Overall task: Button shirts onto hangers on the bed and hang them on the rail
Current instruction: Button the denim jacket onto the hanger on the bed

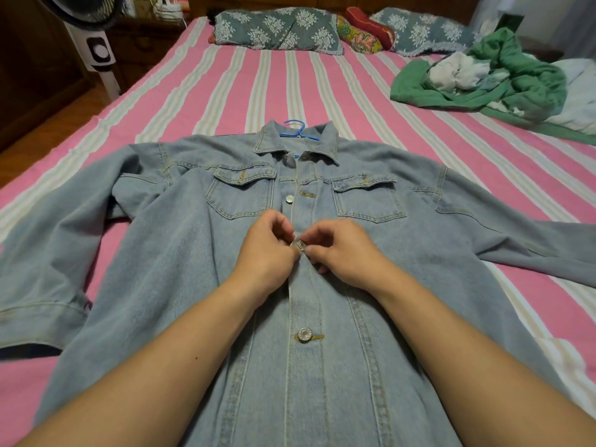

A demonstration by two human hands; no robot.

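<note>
Denim shirt point(251, 285) lies flat on the bed point(225, 85) over a blue hanger point(295, 130), thick and stiff-looking. Left hand point(266, 250) and right hand point(338, 250) each pinch the placket edges around the middle button point(301, 245), below the collar. Best hold is probably right beside each metal button.

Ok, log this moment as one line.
step: buttoning | left hand + right hand: pinch button | jacket: flat on bed | hanger: inside

Denim shirt point(193, 269) flat on bed point(225, 85), collar toward pillows point(277, 29) at far end. Hanger point(295, 129) inside collar. Both hands point(267, 250) point(342, 250) mid-placket, at button point(301, 245). Clothes heap point(493, 75) far right. Fan point(96, 43) left of bed.
</note>
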